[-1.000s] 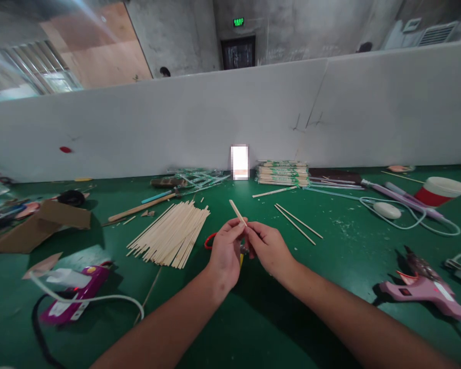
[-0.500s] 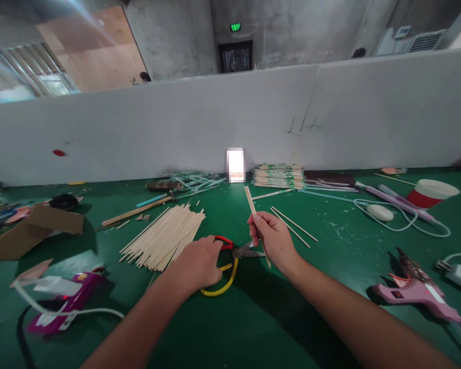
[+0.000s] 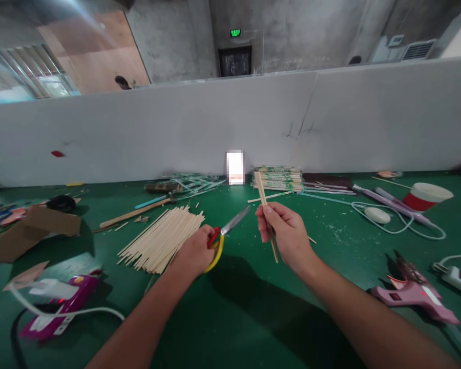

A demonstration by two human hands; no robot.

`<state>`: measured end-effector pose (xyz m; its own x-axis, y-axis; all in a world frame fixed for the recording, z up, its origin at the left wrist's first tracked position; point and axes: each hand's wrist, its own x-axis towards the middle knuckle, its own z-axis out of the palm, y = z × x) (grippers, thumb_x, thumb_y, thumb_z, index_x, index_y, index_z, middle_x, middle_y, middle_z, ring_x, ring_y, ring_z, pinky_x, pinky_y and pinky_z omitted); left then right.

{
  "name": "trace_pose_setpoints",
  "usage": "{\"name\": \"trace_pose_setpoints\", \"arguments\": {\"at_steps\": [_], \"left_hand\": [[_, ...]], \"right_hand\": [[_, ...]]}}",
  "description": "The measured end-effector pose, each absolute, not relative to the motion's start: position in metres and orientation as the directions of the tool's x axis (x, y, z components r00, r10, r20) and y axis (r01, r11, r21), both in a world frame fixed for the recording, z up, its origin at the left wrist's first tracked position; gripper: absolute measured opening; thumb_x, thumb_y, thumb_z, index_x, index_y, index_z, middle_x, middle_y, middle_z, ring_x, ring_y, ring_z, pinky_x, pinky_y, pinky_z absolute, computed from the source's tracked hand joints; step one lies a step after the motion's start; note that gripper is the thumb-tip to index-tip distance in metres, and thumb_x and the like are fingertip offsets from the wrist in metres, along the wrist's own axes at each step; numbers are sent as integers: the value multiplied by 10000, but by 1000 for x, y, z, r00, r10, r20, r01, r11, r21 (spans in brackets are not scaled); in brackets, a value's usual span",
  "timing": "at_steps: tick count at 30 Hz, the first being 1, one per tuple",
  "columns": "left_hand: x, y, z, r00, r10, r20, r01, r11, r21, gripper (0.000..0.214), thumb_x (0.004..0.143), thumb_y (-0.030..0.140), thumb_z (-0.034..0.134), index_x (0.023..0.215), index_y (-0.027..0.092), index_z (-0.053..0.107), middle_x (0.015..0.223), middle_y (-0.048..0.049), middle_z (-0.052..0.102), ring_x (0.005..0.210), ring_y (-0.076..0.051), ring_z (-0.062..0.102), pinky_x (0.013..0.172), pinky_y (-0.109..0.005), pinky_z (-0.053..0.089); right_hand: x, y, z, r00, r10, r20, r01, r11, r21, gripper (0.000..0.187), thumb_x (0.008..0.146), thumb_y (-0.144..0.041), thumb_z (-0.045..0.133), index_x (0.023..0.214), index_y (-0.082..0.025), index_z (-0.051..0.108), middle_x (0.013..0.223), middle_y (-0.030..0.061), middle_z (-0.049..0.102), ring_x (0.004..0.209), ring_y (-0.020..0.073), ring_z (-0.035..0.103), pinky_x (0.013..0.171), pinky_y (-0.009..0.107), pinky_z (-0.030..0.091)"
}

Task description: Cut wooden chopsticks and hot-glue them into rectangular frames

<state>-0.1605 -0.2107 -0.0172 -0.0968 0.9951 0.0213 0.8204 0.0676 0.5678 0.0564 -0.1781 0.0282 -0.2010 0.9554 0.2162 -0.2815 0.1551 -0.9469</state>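
My left hand (image 3: 195, 249) is closed around the red and yellow handles of a pair of scissors (image 3: 234, 223). The blades are together and point up and to the right. In my right hand (image 3: 286, 231) is a pair of wooden chopsticks (image 3: 262, 188), pinched between thumb and fingers and tilted, their upper ends leaning left. A gap separates the scissor tips from the chopsticks. Beside my left hand lies a spread pile of loose chopsticks (image 3: 163, 238). Another loose stick (image 3: 271, 197) lies on the green table behind my right hand.
Wrapped chopstick bundles (image 3: 278, 179) and torn wrappers (image 3: 194, 182) lie along the white partition (image 3: 176, 128). A purple glue gun (image 3: 61, 307) is at left, a pink glue gun (image 3: 415, 294) at right. A red and white cup (image 3: 426, 197) stands far right. Cardboard (image 3: 34, 230) lies left.
The scissors have gone from open, with blades at the chopsticks, to closed, and moved left away from them. My right hand has shifted right and slightly up with the chopsticks.
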Motion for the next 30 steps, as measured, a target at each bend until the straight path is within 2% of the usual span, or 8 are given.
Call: {"name": "trace_pose_setpoints", "arguments": {"at_steps": [3, 5, 9, 17, 22, 30], "left_hand": [[-169, -210, -9, -14, 996, 92, 711, -55, 701, 400, 674, 155, 546, 1071, 188, 509, 912, -41, 596, 785, -180, 568, 707, -291, 425], [-167, -214, -3, 54, 996, 69, 687, -87, 721, 488, 655, 144, 553, 1137, 180, 487, 900, -34, 593, 777, -177, 568, 717, -298, 432], [-156, -223, 3, 102, 994, 26, 658, -87, 748, 516, 624, 137, 586, 1130, 200, 512, 849, -21, 589, 784, -192, 564, 691, -295, 428], [-159, -224, -11, 155, 984, 90, 668, -172, 724, 570, 647, 124, 557, 1205, 192, 463, 994, -62, 583, 773, -169, 557, 700, -295, 436], [-158, -225, -9, 143, 988, 55, 645, -135, 752, 585, 633, 128, 573, 1205, 205, 478, 914, -41, 596, 778, -180, 564, 696, -293, 435], [-154, -228, 0, 109, 993, 39, 603, -97, 792, 542, 606, 129, 593, 1138, 211, 534, 894, -34, 619, 720, -166, 562, 656, -274, 431]], "right_hand": [[63, -174, 33, -198, 953, 228, -236, 180, -955, 210, 858, -363, 513, 775, -191, 599, 553, -48, 510, 409, 70, 451, 402, 213, 338], [66, -171, 32, -219, 949, 225, -219, 177, -959, 212, 857, -368, 512, 776, -192, 597, 549, -50, 504, 402, 69, 441, 397, 215, 327], [65, -168, 24, -308, 925, 223, -118, 196, -974, 227, 861, -383, 497, 778, -193, 590, 534, -56, 469, 401, 68, 406, 389, 208, 303], [63, -166, 7, -524, 815, 246, 70, 329, -942, 239, 882, -356, 451, 786, -196, 600, 559, -42, 451, 457, 82, 379, 417, 202, 289], [64, -166, 6, -557, 789, 261, 124, 390, -913, 238, 885, -347, 450, 787, -198, 606, 577, -38, 470, 500, 95, 414, 465, 212, 310], [64, -167, 7, -566, 789, 240, 126, 370, -920, 236, 884, -354, 457, 785, -197, 604, 559, -44, 447, 497, 98, 396, 464, 216, 294]]}}
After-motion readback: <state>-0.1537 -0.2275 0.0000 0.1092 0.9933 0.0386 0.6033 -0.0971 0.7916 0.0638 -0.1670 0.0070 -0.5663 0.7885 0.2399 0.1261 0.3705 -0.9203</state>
